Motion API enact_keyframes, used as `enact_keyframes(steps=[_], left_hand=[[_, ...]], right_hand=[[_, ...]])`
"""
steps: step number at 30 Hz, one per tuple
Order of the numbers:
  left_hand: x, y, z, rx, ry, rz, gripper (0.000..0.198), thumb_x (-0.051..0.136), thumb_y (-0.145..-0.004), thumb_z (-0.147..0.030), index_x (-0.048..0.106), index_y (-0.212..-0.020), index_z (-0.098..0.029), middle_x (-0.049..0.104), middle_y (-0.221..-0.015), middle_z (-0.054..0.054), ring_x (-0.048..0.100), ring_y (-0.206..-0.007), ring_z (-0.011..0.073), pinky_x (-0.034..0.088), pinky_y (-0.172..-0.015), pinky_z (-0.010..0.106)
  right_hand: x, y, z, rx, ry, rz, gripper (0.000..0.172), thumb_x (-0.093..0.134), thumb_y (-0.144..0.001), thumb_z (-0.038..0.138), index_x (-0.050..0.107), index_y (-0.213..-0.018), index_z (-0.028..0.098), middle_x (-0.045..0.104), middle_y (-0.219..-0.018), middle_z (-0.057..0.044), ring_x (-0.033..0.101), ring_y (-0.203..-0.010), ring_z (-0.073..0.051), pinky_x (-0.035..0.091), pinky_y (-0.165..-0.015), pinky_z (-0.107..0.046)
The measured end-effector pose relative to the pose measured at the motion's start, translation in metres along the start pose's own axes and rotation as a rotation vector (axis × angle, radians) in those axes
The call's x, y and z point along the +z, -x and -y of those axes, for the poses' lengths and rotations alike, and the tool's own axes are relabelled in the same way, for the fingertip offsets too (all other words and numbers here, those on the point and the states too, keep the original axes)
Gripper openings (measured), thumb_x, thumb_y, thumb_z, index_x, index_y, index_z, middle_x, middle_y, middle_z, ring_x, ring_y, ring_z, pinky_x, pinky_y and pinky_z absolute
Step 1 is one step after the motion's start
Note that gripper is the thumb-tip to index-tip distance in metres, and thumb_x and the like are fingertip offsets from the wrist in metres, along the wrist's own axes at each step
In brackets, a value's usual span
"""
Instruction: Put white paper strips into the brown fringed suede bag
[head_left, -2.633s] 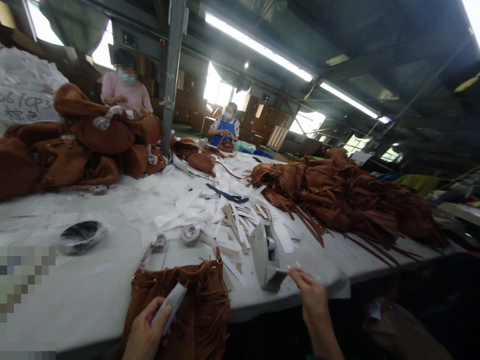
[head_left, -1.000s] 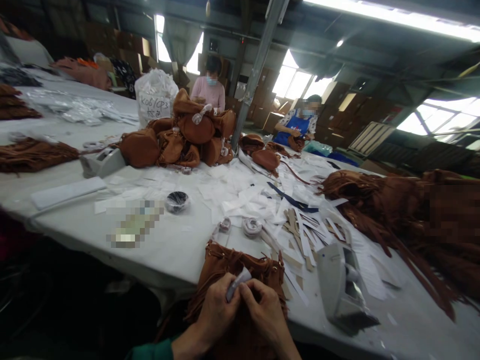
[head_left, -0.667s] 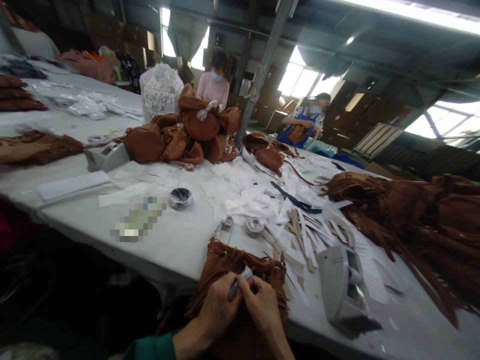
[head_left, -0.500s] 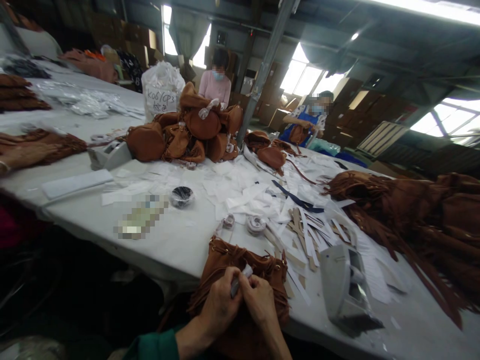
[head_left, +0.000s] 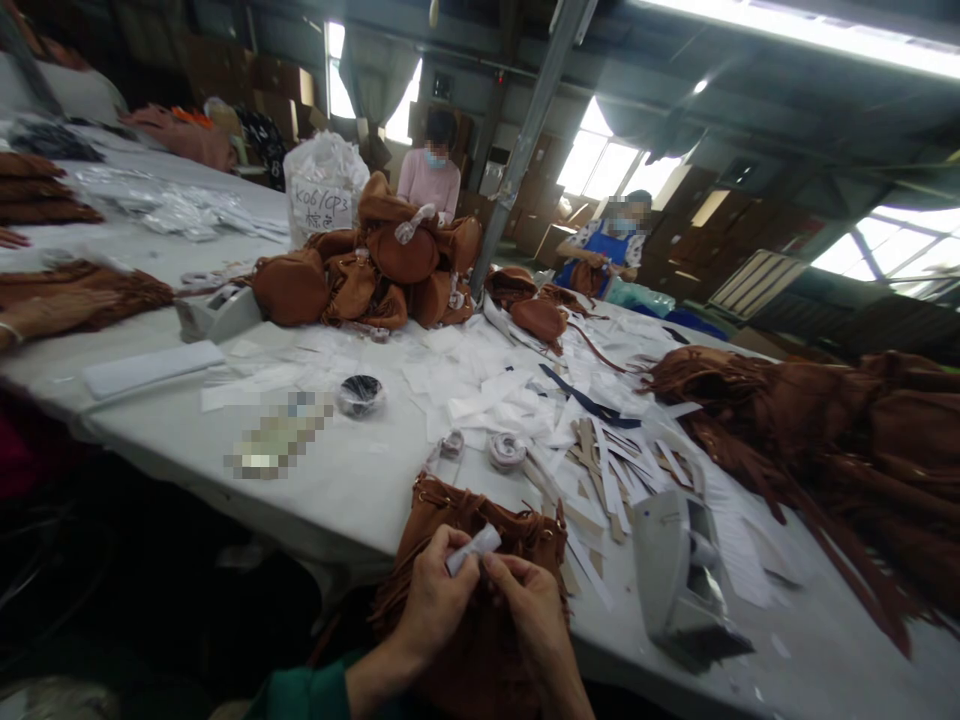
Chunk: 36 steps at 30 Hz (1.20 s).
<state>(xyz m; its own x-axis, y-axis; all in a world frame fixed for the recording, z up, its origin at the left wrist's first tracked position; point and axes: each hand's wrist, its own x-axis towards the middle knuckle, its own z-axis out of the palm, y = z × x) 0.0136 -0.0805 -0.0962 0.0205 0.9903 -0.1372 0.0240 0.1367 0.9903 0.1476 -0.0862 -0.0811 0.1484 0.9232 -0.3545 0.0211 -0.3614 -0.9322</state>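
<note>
A brown fringed bag [head_left: 442, 510] with metal eyelets lies at the table's front edge, partly covered by my hands. My left hand [head_left: 439, 595] is closed on a small white wrapped roll [head_left: 474, 549], which sticks out between thumb and fingers above the bag. Close beside it, my right hand [head_left: 529, 600] has thumb and forefinger pinched together near the roll's lower end; what they pinch is too small to make out.
A grey tape dispenser [head_left: 675, 570] stands right of the bag. Paper strips [head_left: 600, 470], wrapped coils [head_left: 506, 450] and a pixelated object [head_left: 279, 437] lie beyond. Brown bags [head_left: 817, 410] are heaped at right. Another person's hand [head_left: 71, 308] rests at left; two people stand behind.
The white roll now shows more between my hands, and my right hand has moved slightly away from my left. At far left, more fingers of another person have come into view.
</note>
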Motion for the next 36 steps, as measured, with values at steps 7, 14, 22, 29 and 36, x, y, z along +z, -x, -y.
enact_keyframes(steps=[7, 14, 22, 29, 36], left_hand=[[0.005, 0.002, 0.004, -0.126, 0.266, 0.039, 0.025, 0.060, -0.079, -0.036, 0.048, -0.089, -0.015, 0.062, -0.068, 0.000, 0.058, -0.056, 0.0140, 0.051, -0.052, 0.026], [0.004, 0.004, -0.001, -0.235, 0.451, 0.111, 0.027, 0.064, -0.073, -0.035, 0.051, -0.085, -0.014, 0.062, -0.062, -0.001, 0.057, -0.050, 0.0120, 0.050, -0.050, 0.024], [-0.010, -0.006, -0.005, -0.302, 0.412, 0.313, 0.047, 0.064, -0.072, -0.059, 0.050, -0.069, -0.015, 0.055, -0.049, -0.001, 0.041, -0.034, 0.0066, 0.029, -0.031, 0.017], [-0.014, -0.010, -0.007, -0.762, 0.944, 0.477, 0.026, 0.061, -0.085, -0.035, 0.057, -0.083, -0.010, 0.042, -0.045, -0.007, 0.023, -0.033, 0.0008, 0.012, -0.032, 0.010], [-0.001, -0.009, -0.003, -0.448, 0.715, 0.322, 0.035, 0.062, -0.081, -0.048, 0.046, -0.083, -0.016, 0.048, -0.050, -0.006, 0.028, -0.035, 0.0026, 0.015, -0.032, 0.012]], right_hand=[[0.011, 0.014, 0.003, -0.002, -0.080, -0.104, 0.056, 0.081, -0.057, 0.053, 0.062, -0.090, 0.013, 0.063, -0.056, 0.000, 0.052, -0.047, -0.012, 0.037, -0.046, -0.021], [0.010, 0.015, 0.005, 0.051, -0.190, 0.082, 0.062, 0.083, -0.056, 0.054, 0.059, -0.096, 0.013, 0.062, -0.057, 0.001, 0.055, -0.050, -0.013, 0.045, -0.052, -0.024], [0.002, 0.010, 0.020, -0.078, 0.157, 0.148, 0.049, 0.072, -0.067, 0.058, 0.067, -0.083, 0.012, 0.063, -0.060, -0.002, 0.056, -0.057, -0.015, 0.040, -0.052, -0.023], [0.000, 0.004, 0.005, -0.252, 0.227, 0.005, 0.043, 0.066, -0.072, 0.056, 0.065, -0.078, 0.014, 0.065, -0.067, -0.003, 0.057, -0.064, -0.017, 0.045, -0.061, -0.025], [-0.006, 0.014, -0.018, -0.236, 0.247, -0.174, 0.045, 0.060, -0.077, 0.060, 0.067, -0.075, 0.015, 0.058, -0.060, -0.001, 0.052, -0.058, -0.016, 0.043, -0.057, -0.025]])
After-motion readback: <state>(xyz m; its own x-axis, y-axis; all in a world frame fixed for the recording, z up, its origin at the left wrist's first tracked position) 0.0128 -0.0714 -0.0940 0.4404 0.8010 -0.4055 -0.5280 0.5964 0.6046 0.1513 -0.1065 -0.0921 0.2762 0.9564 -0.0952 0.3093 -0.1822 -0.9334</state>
